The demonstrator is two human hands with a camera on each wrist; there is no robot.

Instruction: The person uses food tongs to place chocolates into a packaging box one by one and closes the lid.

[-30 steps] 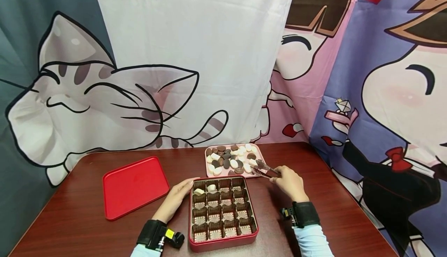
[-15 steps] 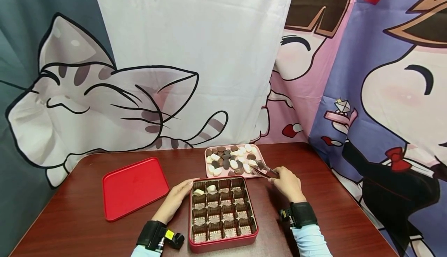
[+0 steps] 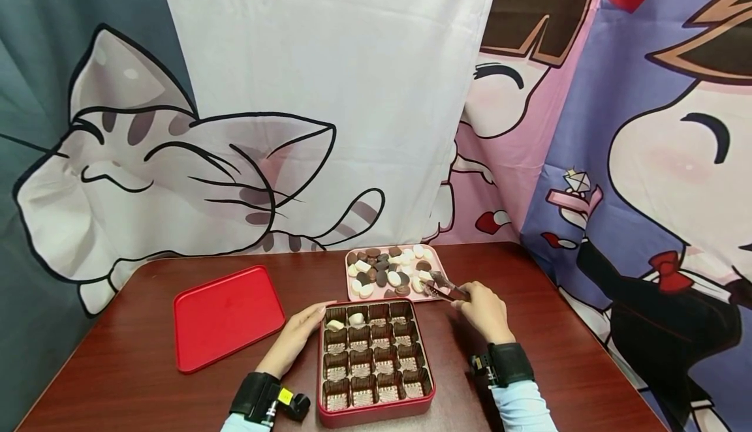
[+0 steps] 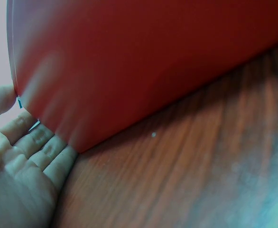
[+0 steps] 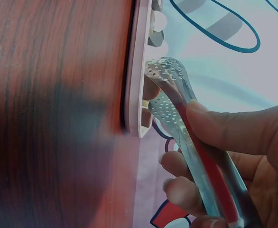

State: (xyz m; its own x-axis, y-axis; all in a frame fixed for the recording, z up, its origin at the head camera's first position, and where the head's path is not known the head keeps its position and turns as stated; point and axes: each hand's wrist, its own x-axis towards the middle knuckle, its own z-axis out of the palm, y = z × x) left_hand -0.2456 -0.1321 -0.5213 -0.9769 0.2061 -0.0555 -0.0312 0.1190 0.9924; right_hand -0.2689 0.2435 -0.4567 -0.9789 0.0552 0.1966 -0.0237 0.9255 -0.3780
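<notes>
My right hand [image 3: 484, 311] grips metal tongs [image 5: 203, 159] with perforated ends; the thumb lies on one arm and curled fingers on the other. The tongs' ends reach into the right front part of a pink tray [image 3: 350, 297], among white and brown chocolates [image 3: 382, 278]. In front of it stands a red box [image 3: 376, 414] with a gold-and-brown divided insert. Two white chocolates [image 3: 356, 319] sit in its far row, in the two leftmost compartments. My left hand [image 3: 296, 334] rests against the box's far left corner, fingers straight along its side, as the left wrist view [image 4: 32, 161] shows.
A red lid [image 3: 229, 318] lies on the brown wooden table [image 3: 135, 327], left of the box. Behind the table hangs a printed cloth [image 3: 352, 92] with a cat drawing, close past the tray. The box's near edge is close to the person.
Around the chocolates at the tray's right front, the tongs' ends have drawn slightly closer together. The left hand and the box keep their places.
</notes>
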